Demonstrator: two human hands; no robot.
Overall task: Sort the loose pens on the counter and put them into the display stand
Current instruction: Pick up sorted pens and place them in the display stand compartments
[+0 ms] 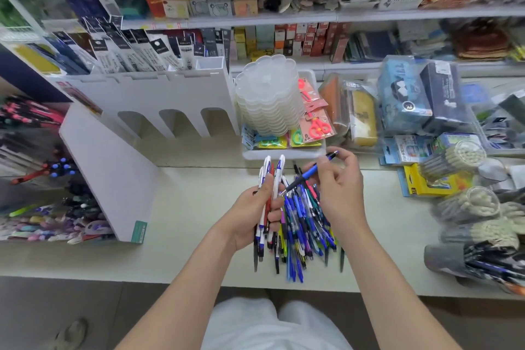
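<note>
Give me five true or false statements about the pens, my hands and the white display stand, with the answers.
1. The left hand grips a bundle of mostly white pens. True.
2. The right hand holds nothing. False: it pinches a blue pen.
3. A pile of loose pens lies on the counter below the hands. True.
4. The arched slots of the white display stand are packed with pens. False: no pens show in them.
5. The stack of clear scalloped trays stands left of the stand. False: it stands to its right.
</note>
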